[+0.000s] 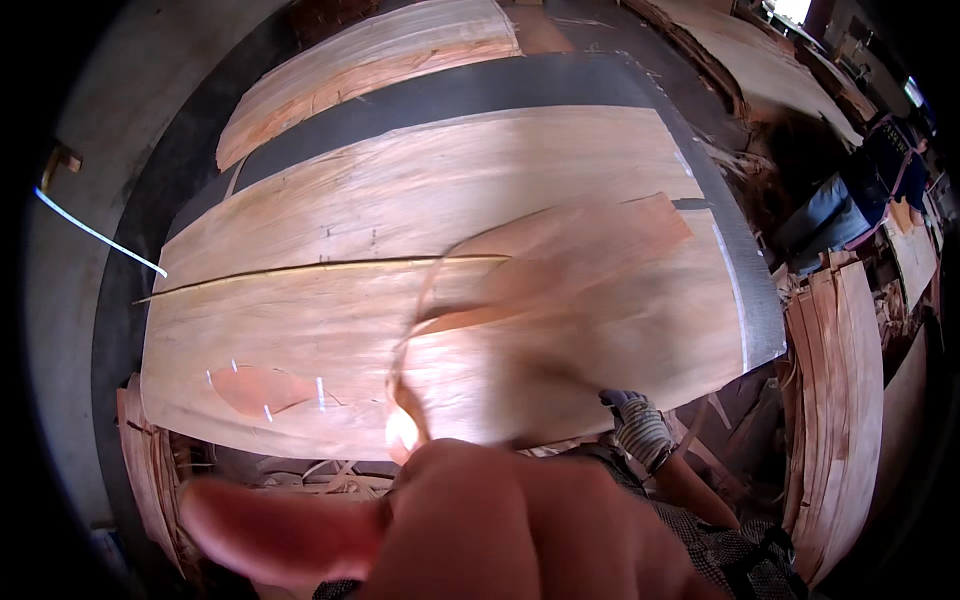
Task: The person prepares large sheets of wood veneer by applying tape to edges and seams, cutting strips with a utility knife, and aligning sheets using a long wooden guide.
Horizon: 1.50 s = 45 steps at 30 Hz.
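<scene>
- Left hand [520, 520]: bare, raised close to the camera, with the thumb pointing left. Blur and angle hide the fingertips, so whether the grip is closed or open cannot be told.
- Narrow veneer strip [399, 370]: rises in a curve from the top of the left hand. The bend suggests a thin, springy material supported near that end; actual contact is unclear.
- Right hand [642, 432]: wears a striped glove and sits at the near edge of the large sheet, presumably to steady it. Grip state cannot be told.
- Large veneer sheet [280, 330]: lies flat on the table [560, 80], which supports it broadly.
- Reddish oval [258, 388]: at the sheet's near left, with short white tape pieces [320, 394] around its outline, likely to secure the edges.
- Reddish veneer piece [610, 245]: blurred, over the sheet's right half; whether it lies flat or is lifted cannot be told.
- Thin rod [330, 267]: laid lengthwise across the sheet, probably for easy reach.
- Veneer stack [380, 70]: at the table's far side, apart from the large sheet, leaving a dark band between.
- Co-worker [880, 190]: well apart, at far right.
</scene>
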Motion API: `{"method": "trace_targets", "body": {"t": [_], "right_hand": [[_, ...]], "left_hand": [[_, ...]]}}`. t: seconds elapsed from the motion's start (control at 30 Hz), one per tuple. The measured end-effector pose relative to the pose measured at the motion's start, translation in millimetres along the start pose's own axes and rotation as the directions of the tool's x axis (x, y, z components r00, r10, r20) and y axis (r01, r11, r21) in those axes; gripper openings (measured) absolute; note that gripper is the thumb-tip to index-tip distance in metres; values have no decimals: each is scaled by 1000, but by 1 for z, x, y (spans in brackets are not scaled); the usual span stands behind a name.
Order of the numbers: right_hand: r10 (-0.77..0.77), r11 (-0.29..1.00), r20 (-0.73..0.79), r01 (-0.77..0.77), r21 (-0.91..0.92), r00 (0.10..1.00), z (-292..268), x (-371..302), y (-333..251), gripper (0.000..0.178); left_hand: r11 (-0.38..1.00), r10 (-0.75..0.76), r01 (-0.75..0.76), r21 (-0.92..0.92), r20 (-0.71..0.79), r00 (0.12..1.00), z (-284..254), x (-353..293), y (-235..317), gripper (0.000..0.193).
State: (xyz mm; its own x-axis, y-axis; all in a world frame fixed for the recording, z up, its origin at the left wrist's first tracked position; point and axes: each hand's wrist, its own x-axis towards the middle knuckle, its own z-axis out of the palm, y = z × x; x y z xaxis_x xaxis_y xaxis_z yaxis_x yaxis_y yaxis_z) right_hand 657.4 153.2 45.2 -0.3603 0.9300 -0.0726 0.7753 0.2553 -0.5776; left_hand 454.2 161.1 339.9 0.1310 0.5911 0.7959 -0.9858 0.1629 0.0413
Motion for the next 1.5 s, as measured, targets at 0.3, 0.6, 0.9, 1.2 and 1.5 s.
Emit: {"method": "trace_targets", "body": {"t": [0.3,0.6,0.9,1.2,1.5], "right_hand": [[33,999,6,-33,3,999,-86,-58,146,24],[20,992,-107,-6,123,994,-113,-42,193,28],[27,1000,-8,-27,-13,1000,-105,-29,180,27],[37,999,-123,-39,-18,992,-128,18,173,30],[265,963,-255,-267,30,930,-157,184,243,46]], "left_hand": [[1000,-1,2,-11,75,997,-30,30,-142,39],[994,13,-25,103,117,993,-50,43,-161,41],[984,-26,15,179,59,998,-77,46,-117,50],[303,348,638,708,-706,617,-253,-65,-1,61],[-453,721,891,5,-586,370,-367,-202,129,53]]}}
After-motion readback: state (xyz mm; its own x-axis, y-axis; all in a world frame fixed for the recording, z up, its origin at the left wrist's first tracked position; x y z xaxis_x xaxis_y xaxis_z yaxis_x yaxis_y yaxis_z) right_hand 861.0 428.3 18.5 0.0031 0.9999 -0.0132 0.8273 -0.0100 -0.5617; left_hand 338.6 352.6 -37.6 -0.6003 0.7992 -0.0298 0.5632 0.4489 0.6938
